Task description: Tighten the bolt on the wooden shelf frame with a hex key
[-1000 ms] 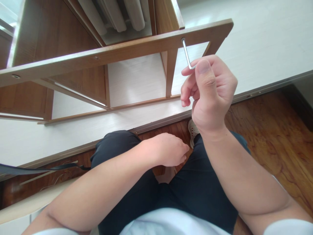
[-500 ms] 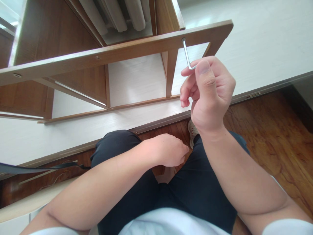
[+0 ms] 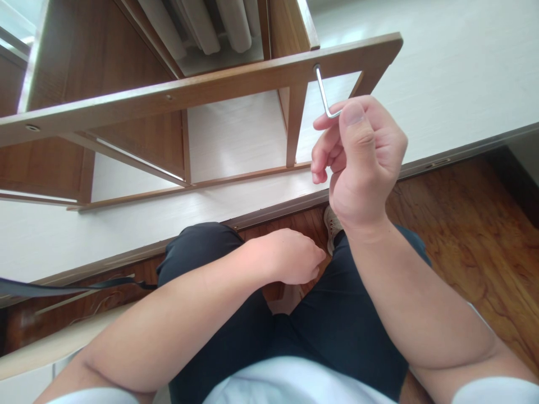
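Observation:
My right hand [image 3: 366, 151] pinches the short arm of an L-shaped hex key [image 3: 323, 92] between thumb and index finger, the other fingers loosely curled. The key's long arm reaches up to the front rail [image 3: 236, 81] of a brown wooden frame, its tip at a fastener hole near the right end. Lower down, over my lap, my left hand [image 3: 295, 258] is closed, its back turned up. Its fingers curl out of sight, so anything inside them is hidden. It stays apart from the frame.
Another metal-lined hole [image 3: 32, 128] shows at the rail's left end. Wooden panels [image 3: 105, 50] stand behind the rail. The frame rests on a pale floor [image 3: 236, 134], which ends at a dark edge strip. Brown wood flooring [image 3: 471, 224] lies to the right, and a dark strap [image 3: 76, 289] to the left.

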The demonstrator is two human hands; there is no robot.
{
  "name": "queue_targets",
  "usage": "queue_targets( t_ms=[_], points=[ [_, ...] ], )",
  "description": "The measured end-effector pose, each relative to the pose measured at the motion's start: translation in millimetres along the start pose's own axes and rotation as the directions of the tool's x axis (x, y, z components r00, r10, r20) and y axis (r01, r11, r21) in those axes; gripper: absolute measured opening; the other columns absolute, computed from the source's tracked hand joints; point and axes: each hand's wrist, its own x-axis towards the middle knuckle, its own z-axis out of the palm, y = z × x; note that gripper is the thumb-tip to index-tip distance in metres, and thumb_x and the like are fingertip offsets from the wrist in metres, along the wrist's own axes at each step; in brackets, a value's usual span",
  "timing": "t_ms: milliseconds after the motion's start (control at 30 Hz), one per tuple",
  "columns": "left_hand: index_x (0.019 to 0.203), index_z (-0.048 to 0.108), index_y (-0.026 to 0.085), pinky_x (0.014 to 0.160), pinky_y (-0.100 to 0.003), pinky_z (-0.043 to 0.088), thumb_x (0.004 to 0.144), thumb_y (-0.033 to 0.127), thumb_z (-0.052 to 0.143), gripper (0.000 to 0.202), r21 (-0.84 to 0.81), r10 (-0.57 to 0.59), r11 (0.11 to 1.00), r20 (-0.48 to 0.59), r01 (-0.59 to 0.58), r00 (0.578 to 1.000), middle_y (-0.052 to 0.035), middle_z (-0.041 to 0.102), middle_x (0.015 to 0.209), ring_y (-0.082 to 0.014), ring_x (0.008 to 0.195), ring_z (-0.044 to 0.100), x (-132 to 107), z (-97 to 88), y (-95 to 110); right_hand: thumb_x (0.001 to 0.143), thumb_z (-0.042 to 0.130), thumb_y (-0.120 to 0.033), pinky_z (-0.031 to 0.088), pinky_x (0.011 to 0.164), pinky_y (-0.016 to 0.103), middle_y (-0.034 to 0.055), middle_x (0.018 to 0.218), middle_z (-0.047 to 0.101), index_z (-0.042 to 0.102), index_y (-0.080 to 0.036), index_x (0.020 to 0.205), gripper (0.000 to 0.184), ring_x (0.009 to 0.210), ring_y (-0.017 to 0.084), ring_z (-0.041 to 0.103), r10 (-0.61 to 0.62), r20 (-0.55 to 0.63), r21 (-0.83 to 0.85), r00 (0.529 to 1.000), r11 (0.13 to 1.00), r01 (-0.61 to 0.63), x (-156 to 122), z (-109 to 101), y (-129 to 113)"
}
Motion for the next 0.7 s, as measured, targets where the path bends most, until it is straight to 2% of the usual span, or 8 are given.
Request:
queue_targets(
  t_ms=[233, 367, 533, 700],
  points=[
    [0.113, 0.072, 0.017, 0.072, -0.034, 0.047, 0.101, 0.033, 0.039, 0.039, -0.005, 0.006, 1.0, -0.026, -0.006, 1.0, -0.0109, 0.078, 0.11, -0.0261, 0.095, 0.073, 0.0, 0.2, -0.6, 0.099, 0.061, -0.057, 0.035, 0.043, 0.029, -0.0038, 0.055, 0.051, 0.063, -0.027, 0.093, 0.031, 0.049, 0.012, 0.052, 0.065, -0.033, 0.017, 0.997, 0.998, -0.064, -1.0, 2.3, -7.1],
    [0.115, 0.072, 0.017, 0.073, -0.033, 0.047, 0.101, 0.033, 0.038, 0.04, 0.003, 0.008, 1.0, -0.019, -0.008, 1.0, -0.0102, 0.078, 0.112, -0.0253, 0.096, 0.072, 0.2, 0.3, -0.2, 0.1, 0.06, -0.055, 0.038, 0.045, 0.029, -0.0036, 0.056, 0.053, 0.064, -0.027, 0.094, 0.029, 0.05, 0.013, 0.054, 0.055, -0.037, 0.019, 0.998, 0.998, -0.054, -1.1, 2.3, -5.8],
    [0.117, 0.072, 0.017, 0.073, -0.033, 0.046, 0.101, 0.033, 0.037, 0.041, 0.012, 0.002, 1.0, -0.004, -0.002, 1.0, -0.0106, 0.077, 0.115, -0.0264, 0.1, 0.073, 0.7, -0.4, 0.6, 0.1, 0.059, -0.058, 0.036, 0.045, 0.03, -0.0038, 0.055, 0.052, 0.063, -0.027, 0.091, 0.033, 0.048, 0.013, 0.051, 0.013, -0.034, 0.013, 0.999, 1.0, -0.013, -0.6, 2.3, -2.6],
    [0.118, 0.071, 0.017, 0.073, -0.035, 0.046, 0.101, 0.033, 0.036, 0.042, 0.014, -0.004, 1.0, 0.008, 0.004, 1.0, -0.0101, 0.077, 0.116, -0.0286, 0.102, 0.072, 0.1, -1.3, 1.2, 0.098, 0.056, -0.064, 0.034, 0.044, 0.029, -0.0034, 0.057, 0.052, 0.062, -0.026, 0.092, 0.039, 0.048, 0.012, 0.05, 0.022, -0.017, -0.01, 1.0, 1.0, -0.022, -0.8, 2.1, -3.8]
  ],
)
